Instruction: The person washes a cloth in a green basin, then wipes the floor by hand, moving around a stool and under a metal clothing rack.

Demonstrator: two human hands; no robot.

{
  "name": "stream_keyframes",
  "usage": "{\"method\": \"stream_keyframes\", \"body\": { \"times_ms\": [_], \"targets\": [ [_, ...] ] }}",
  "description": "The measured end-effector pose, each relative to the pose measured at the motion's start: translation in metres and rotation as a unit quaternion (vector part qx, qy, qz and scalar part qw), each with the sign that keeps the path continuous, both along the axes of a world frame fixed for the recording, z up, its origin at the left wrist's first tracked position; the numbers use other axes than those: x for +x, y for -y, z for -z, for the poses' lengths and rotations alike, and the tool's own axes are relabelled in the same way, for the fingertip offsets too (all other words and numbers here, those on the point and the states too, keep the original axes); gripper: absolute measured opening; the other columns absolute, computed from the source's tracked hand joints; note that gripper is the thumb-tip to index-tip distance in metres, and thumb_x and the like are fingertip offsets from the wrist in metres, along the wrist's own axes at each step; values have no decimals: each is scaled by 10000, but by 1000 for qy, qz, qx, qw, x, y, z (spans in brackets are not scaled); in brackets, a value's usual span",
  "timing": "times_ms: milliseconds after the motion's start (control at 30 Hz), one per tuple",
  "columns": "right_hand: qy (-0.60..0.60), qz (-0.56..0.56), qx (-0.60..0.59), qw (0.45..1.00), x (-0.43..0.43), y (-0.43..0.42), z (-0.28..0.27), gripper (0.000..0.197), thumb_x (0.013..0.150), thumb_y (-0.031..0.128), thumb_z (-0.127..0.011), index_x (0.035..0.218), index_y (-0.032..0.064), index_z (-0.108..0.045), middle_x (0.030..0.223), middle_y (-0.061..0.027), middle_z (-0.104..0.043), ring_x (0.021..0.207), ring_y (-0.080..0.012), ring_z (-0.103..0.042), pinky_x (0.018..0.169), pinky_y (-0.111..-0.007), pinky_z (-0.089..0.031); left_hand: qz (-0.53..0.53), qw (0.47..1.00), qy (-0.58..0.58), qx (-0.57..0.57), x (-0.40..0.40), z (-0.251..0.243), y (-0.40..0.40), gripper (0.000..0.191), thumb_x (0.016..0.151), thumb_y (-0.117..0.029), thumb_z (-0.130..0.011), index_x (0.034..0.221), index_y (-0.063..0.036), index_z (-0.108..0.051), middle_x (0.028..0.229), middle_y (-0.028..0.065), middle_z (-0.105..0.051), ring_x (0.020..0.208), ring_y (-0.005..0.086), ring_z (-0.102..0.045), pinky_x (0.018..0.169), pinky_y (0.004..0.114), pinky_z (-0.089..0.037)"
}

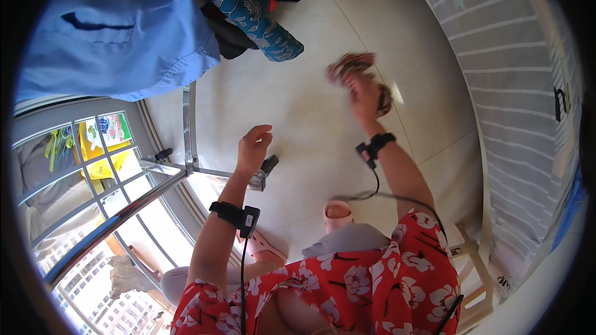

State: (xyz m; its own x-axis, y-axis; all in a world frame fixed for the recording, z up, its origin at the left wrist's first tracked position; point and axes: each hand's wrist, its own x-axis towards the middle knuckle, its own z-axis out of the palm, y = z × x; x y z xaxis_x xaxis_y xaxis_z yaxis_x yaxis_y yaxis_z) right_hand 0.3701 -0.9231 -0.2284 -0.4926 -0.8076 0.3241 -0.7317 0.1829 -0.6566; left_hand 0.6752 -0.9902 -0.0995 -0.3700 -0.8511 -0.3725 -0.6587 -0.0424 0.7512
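Observation:
My right hand is raised over the pale tiled floor, gripping a crumpled red-and-brown patterned cloth. Motion blurs both the cloth and my fingers, and part of the fabric hangs out beside my palm. My left hand holds nothing; its fingers are loosely curled, with a gap between thumb and forefinger. Close to it is a black caster on the foot of a metal-tube rack. Each forearm carries a black strap with a small cabled box.
A light blue garment and a teal floral-patterned fabric hang at upper left. Grey striped bedding borders the right side. A wooden chair or stool stands at lower right. Left is a gridded window. Cables trail from both arms.

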Motion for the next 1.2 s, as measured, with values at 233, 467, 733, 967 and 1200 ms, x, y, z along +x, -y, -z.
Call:
{"method": "stream_keyframes", "body": {
  "times_ms": [233,467,733,967,1200],
  "targets": [
    [44,-305,37,951,118,-66,-43,460,712,-12,-581,1150,127,-585,1210,-38,-561,1146,-250,-467,915,-438,-372,-20,999,-42,28,29,-10,17,194,838,-80,-629,1027,-43,-650,918,71,-686,842,153,-648,737,270,-497],
    [3,67,98,993,80,-146,-25,567,793,111,-570,1320,-1,-392,1280,-178,-471,1135,-389,-406,960,-460,-324,6,997,-58,57,62,-69,33,192,856,-41,-603,1043,-6,-627,934,57,-666,860,124,-620,761,239,-474],
    [79,-14,38,996,200,-50,-30,601,768,94,-580,1327,1,-380,1306,-183,-447,1132,-387,-413,960,-481,-312,44,996,24,71,117,-112,30,216,902,-59,-545,1106,-4,-590,1019,73,-648,961,151,-615,851,261,-468],
    [278,-283,41,917,197,31,-27,310,779,44,-592,1087,59,-565,978,-108,-601,926,-297,-531,818,-414,-426,16,997,26,65,162,-137,27,208,899,-69,-564,1094,-2,-591,1017,78,-654,976,151,-617,847,274,-487],
    [304,-228,39,924,115,101,-55,273,803,73,-604,1062,-5,-566,815,-120,-626,690,-194,-592,650,-313,-494,27,995,-2,99,233,-112,18,210,914,-61,-546,1114,-12,-589,1047,77,-636,1006,154,-603,870,288,-481]
  ]
}}
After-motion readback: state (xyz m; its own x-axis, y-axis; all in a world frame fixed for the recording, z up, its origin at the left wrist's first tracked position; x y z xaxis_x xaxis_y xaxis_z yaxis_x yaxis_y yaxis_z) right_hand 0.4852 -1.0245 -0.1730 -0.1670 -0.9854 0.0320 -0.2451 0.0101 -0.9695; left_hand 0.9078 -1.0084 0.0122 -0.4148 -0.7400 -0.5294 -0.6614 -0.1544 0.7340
